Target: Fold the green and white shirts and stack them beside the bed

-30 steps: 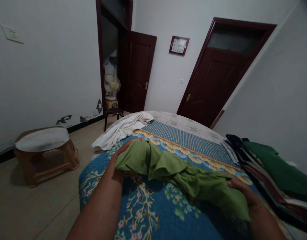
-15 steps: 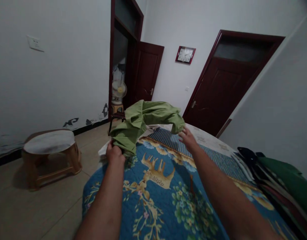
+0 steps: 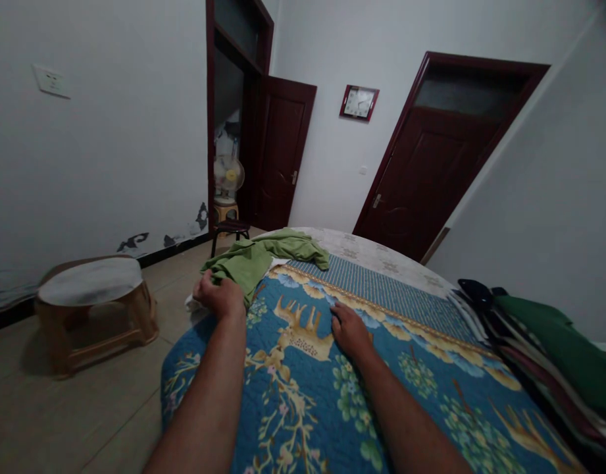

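Note:
A crumpled green garment (image 3: pixel 248 260) lies along the far left part of the bed, its far end resting flat on the cover. My left hand (image 3: pixel 218 294) is closed on the garment's near edge at the bed's left side. Some white cloth (image 3: pixel 193 303) shows beneath that hand. Over the deer pattern of the blue quilted bedspread (image 3: pixel 293 408), my right hand (image 3: pixel 351 329) is empty, with loosely bent fingers apart from the garment.
Folded clothes (image 3: pixel 544 342), a green one on top, are stacked at the bed's right side. On the floor to the left stands a plastic stool (image 3: pixel 93 283). Beyond the bed are a dark small stool (image 3: pixel 231 227), a fan (image 3: pixel 228 174) and an open door (image 3: pixel 285 151).
The green garment has dropped from the air onto the bed. My right hand has let go of it and come back toward me; my left hand still grips its edge.

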`<control>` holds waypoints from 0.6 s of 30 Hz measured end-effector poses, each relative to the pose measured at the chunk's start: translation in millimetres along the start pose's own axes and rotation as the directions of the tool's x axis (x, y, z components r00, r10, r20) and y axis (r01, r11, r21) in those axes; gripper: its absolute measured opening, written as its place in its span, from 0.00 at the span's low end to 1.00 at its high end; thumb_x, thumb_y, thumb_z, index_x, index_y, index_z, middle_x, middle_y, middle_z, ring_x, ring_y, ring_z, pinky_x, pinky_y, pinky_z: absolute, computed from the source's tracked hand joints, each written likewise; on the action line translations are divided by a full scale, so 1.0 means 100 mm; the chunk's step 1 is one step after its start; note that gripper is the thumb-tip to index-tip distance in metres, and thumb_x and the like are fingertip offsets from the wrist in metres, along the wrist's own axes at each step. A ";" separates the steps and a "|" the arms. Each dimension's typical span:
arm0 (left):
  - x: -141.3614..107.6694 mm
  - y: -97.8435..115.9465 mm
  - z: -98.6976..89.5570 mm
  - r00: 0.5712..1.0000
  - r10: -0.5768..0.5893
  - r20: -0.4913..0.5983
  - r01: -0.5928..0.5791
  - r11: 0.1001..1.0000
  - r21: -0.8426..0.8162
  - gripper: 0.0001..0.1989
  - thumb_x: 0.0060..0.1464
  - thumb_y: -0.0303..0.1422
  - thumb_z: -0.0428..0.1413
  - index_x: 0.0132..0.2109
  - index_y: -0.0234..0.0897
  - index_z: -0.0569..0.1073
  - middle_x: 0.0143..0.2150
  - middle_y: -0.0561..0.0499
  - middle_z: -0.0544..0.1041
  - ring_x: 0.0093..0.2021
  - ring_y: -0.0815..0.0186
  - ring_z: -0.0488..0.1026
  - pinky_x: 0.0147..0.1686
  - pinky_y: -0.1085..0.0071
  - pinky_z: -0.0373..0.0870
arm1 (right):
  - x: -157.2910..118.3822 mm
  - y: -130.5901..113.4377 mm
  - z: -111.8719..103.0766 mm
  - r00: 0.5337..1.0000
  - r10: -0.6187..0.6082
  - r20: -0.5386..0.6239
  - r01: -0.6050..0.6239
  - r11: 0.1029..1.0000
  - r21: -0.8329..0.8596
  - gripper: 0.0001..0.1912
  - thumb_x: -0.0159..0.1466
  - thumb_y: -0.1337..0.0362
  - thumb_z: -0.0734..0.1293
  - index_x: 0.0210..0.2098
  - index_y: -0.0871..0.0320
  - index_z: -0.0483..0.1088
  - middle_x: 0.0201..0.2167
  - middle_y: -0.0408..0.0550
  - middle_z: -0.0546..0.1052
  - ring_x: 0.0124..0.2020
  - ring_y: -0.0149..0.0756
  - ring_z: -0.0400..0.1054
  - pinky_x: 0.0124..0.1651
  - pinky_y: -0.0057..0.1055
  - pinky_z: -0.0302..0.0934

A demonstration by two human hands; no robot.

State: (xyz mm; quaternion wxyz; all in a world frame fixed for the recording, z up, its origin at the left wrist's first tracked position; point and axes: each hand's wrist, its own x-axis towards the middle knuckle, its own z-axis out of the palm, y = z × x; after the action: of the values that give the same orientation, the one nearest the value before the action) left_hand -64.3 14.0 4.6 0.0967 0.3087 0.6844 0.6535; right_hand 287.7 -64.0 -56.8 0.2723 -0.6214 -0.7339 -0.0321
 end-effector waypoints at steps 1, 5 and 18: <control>-0.03 0.05 -0.01 0.998 -0.011 -0.063 0.011 1.000 0.010 0.30 0.53 0.24 0.53 0.64 0.30 0.73 0.66 0.30 0.70 0.71 0.43 0.65 0.72 0.46 0.60 | -0.04 -0.02 -0.02 1.000 0.007 0.000 -0.007 1.000 -0.006 0.23 0.70 0.65 0.63 0.60 0.58 0.80 0.65 0.58 0.78 0.68 0.48 0.71 0.74 0.48 0.60; -0.16 0.18 0.01 0.991 0.101 -0.091 -0.100 0.995 0.022 0.24 0.56 0.26 0.55 0.59 0.33 0.78 0.69 0.32 0.68 0.72 0.45 0.65 0.73 0.48 0.58 | -0.23 -0.09 -0.10 0.999 0.032 0.020 -0.032 0.999 0.000 0.22 0.71 0.64 0.64 0.61 0.57 0.79 0.67 0.58 0.76 0.68 0.50 0.70 0.74 0.50 0.60; -0.46 0.38 0.05 0.870 0.485 0.093 -0.487 0.873 0.000 0.18 0.58 0.26 0.53 0.54 0.32 0.79 0.67 0.32 0.73 0.74 0.46 0.63 0.74 0.47 0.58 | -0.74 -0.23 -0.46 0.999 0.006 0.051 -0.007 1.000 0.007 0.24 0.73 0.63 0.64 0.66 0.53 0.75 0.69 0.56 0.74 0.71 0.52 0.65 0.76 0.55 0.54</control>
State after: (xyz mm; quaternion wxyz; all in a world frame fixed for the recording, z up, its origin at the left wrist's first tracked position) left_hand -14.3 -8.9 28.3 -0.0438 0.5010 0.5873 0.6341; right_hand 288.2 -153.2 -43.8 0.2558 -0.6234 -0.7388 -0.0127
